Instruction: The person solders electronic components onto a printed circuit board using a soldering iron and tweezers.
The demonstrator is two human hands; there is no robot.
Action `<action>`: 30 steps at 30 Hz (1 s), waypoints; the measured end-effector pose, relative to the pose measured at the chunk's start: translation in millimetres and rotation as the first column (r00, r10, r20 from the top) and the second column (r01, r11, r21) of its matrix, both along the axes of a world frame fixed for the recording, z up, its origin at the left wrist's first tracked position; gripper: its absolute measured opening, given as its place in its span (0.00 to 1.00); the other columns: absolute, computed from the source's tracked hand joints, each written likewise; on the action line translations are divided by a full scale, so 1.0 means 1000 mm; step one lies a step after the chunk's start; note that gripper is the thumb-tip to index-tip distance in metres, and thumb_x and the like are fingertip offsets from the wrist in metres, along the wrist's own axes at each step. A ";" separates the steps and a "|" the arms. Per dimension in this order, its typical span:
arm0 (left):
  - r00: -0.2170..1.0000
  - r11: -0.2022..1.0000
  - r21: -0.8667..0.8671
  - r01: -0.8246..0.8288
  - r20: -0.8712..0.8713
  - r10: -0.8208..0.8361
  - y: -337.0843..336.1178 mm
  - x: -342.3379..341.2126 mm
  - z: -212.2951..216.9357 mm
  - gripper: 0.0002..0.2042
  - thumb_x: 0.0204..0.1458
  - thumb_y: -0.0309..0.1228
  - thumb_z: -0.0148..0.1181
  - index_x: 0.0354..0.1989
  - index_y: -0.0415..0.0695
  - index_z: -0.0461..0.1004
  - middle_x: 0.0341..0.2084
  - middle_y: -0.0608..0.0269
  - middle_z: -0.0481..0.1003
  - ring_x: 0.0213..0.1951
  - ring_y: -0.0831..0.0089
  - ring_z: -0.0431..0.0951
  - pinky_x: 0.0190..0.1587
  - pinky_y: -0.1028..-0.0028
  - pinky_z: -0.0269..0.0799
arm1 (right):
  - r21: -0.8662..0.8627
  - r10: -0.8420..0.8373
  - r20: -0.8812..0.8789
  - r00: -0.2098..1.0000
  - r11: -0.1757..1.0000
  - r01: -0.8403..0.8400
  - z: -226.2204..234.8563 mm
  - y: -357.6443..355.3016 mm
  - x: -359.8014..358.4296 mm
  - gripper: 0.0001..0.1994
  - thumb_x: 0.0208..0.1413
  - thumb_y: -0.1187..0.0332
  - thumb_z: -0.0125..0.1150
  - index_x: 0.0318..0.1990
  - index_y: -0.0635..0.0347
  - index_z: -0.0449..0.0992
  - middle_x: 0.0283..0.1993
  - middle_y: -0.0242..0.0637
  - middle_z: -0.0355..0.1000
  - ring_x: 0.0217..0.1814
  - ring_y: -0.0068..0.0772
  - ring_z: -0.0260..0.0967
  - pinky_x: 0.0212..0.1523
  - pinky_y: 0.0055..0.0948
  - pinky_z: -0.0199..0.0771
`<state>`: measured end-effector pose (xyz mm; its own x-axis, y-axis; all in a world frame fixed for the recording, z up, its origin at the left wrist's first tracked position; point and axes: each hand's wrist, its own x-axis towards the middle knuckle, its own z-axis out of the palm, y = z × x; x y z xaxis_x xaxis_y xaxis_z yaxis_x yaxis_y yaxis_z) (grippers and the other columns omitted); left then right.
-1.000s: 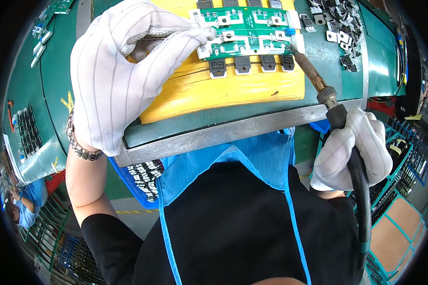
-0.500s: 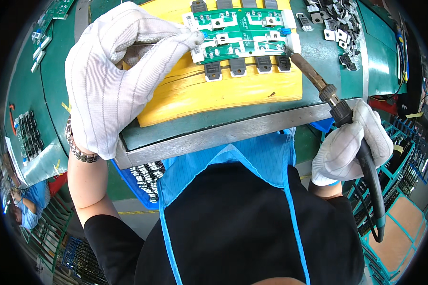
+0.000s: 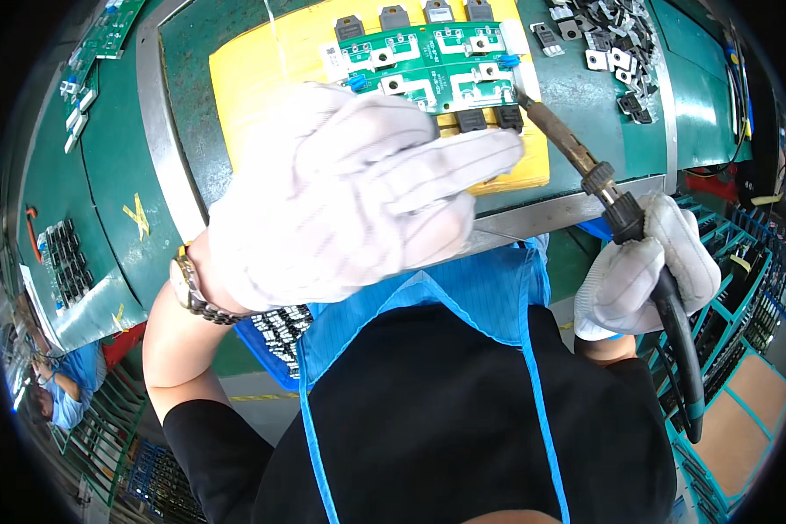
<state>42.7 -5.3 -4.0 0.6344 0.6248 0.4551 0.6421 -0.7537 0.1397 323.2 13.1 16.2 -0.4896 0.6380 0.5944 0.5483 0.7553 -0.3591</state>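
Observation:
My left hand (image 3: 358, 183), in a white striped glove, reaches across the front of the yellow block (image 3: 244, 96). One finger stretches right to the black components at the board's near edge; finger and thumb tips are apart. It covers the lower left of the green circuit board (image 3: 454, 65). A thin pale wire (image 3: 273, 31) runs down toward this hand; its end is hidden. My right hand (image 3: 651, 271), also gloved, grips a soldering iron (image 3: 624, 214), its tip by the board's right end. Black tabbed components (image 3: 393, 17) line the board's far edge.
Loose black components (image 3: 616, 57) lie piled right of the block. A metal strip (image 3: 576, 210) edges the bench. A blue bin of small parts (image 3: 279, 336) sits below it. Further boards (image 3: 118, 31) lie far left. Another person (image 3: 74, 384) works at lower left.
My left hand has moved right and nearer me, from the board's left end to its near edge. The wire strand no longer stretches across the board. My right hand and the iron have barely shifted.

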 end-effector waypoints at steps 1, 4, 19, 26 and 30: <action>1.000 0.999 -0.032 -0.026 -0.003 0.026 -0.003 0.004 -0.002 0.11 0.47 0.36 0.66 0.37 0.50 0.74 0.55 0.67 0.77 0.40 0.66 0.77 0.44 0.66 0.69 | -0.040 0.020 -0.059 0.998 0.999 -0.023 -0.001 0.000 -0.003 0.13 0.62 0.67 0.54 0.43 0.72 0.69 0.36 0.48 0.72 0.30 0.36 0.72 0.34 0.33 0.75; 0.993 0.988 -0.117 -0.105 -0.063 0.099 -0.004 0.010 -0.003 0.10 0.47 0.36 0.65 0.35 0.51 0.73 0.58 0.73 0.75 0.44 0.68 0.75 0.46 0.66 0.68 | -0.057 0.025 -0.069 0.997 0.998 -0.029 0.005 -0.001 -0.010 0.15 0.59 0.67 0.57 0.42 0.76 0.72 0.30 0.47 0.72 0.26 0.33 0.68 0.31 0.30 0.70; 0.995 0.978 -0.181 -0.099 -0.051 0.091 -0.003 0.010 0.000 0.07 0.49 0.38 0.61 0.31 0.52 0.70 0.57 0.76 0.75 0.44 0.68 0.75 0.47 0.65 0.68 | -0.107 0.216 0.116 0.970 0.973 -0.204 0.025 0.000 -0.026 0.12 0.43 0.80 0.59 0.37 0.81 0.77 0.23 0.43 0.71 0.19 0.28 0.58 0.24 0.27 0.56; 0.993 0.973 -0.206 -0.109 -0.057 0.099 -0.003 0.011 -0.001 0.09 0.49 0.40 0.62 0.31 0.51 0.70 0.57 0.76 0.75 0.43 0.69 0.74 0.45 0.65 0.67 | -0.066 0.202 0.027 0.979 0.978 -0.200 0.021 0.003 -0.010 0.11 0.50 0.74 0.57 0.36 0.79 0.71 0.21 0.43 0.64 0.19 0.26 0.54 0.22 0.27 0.57; 0.992 0.978 -0.171 -0.116 -0.060 0.107 -0.004 0.011 -0.001 0.10 0.48 0.40 0.63 0.31 0.51 0.70 0.56 0.77 0.75 0.42 0.70 0.74 0.43 0.66 0.67 | 0.037 0.165 -0.066 0.984 0.986 -0.163 0.007 0.004 -0.009 0.11 0.53 0.75 0.54 0.41 0.77 0.69 0.22 0.45 0.65 0.19 0.28 0.56 0.22 0.28 0.62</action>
